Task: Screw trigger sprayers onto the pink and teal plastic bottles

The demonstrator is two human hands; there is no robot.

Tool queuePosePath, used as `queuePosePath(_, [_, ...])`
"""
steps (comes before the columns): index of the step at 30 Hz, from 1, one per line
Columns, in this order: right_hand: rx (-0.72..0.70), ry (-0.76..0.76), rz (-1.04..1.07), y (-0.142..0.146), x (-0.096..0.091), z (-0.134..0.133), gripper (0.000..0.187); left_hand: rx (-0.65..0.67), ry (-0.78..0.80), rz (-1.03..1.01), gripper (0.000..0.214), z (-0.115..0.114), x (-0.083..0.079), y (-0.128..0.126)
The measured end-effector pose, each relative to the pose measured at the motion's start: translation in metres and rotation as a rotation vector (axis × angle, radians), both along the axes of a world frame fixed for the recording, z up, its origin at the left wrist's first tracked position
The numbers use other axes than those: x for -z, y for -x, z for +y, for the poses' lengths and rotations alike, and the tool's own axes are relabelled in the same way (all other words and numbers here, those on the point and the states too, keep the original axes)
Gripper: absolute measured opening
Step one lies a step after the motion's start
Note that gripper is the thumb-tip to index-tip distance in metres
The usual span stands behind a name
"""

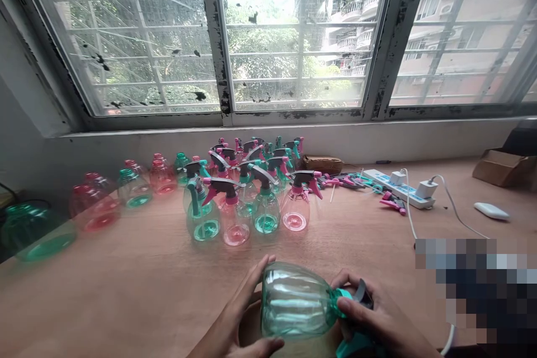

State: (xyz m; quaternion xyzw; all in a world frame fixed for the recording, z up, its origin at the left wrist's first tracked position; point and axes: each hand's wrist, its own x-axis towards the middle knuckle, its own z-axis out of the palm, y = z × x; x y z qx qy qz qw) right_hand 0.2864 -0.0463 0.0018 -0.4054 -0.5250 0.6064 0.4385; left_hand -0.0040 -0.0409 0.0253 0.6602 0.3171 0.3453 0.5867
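Note:
A clear green spray bottle (297, 302) lies sideways in front of me at the near edge of the table, its base to the left. My left hand (237, 316) is closed around the base end, thumb below and fingers behind. At the neck, my right hand (375, 313) grips the green collar and the dark and green trigger sprayer (363, 293). Part of the sprayer is hidden by the fingers. Just beyond my hands stands a cluster of spray bottles with sprayers on, among them a green one (265, 215) and a pink one (296, 210).
Pink and green bottles without sprayers, such as a green one (133, 187), line the left side. Loose trigger sprayers (348, 180) lie by a power strip (398, 187) with plugged-in cables. A white mouse (491, 211) and a cardboard box (503, 166) are on the right.

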Motion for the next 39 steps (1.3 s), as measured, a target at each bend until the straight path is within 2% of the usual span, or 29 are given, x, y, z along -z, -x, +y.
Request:
queuePosePath(4, [-0.003,-0.006,-0.003,0.0,0.0,0.0,0.043,-0.053,-0.124,0.092,0.072,0.001,0.002,-0.001])
queuePosePath(9, [0.006,0.002,0.002,0.001,0.0,-0.001,0.042,-0.046,-0.065,0.056,0.093,-0.001,-0.001,0.001])
queuePosePath(13, [0.004,-0.002,0.008,0.001,0.0,-0.001,0.043,-0.034,-0.01,0.038,0.083,0.0,-0.004,0.001])
queuePosePath(20, [-0.005,0.005,0.002,0.0,0.0,-0.001,0.044,-0.042,-0.023,0.033,0.069,-0.001,0.001,-0.002])
queuePosePath(26, [-0.01,-0.006,-0.015,0.0,0.001,0.0,0.045,-0.013,-0.038,0.007,0.093,0.0,0.002,0.002])
queuePosePath(30, [0.001,-0.016,-0.019,0.0,0.002,0.0,0.043,0.017,-0.059,-0.002,0.088,0.004,0.005,0.003])
queuePosePath(36, [-0.003,0.004,0.004,0.001,0.0,-0.001,0.043,-0.026,-0.072,0.011,0.073,0.002,0.006,-0.003])
queuePosePath(39, [-0.009,0.001,0.009,0.001,0.0,-0.001,0.042,-0.037,-0.004,-0.015,0.086,-0.001,0.003,-0.003])
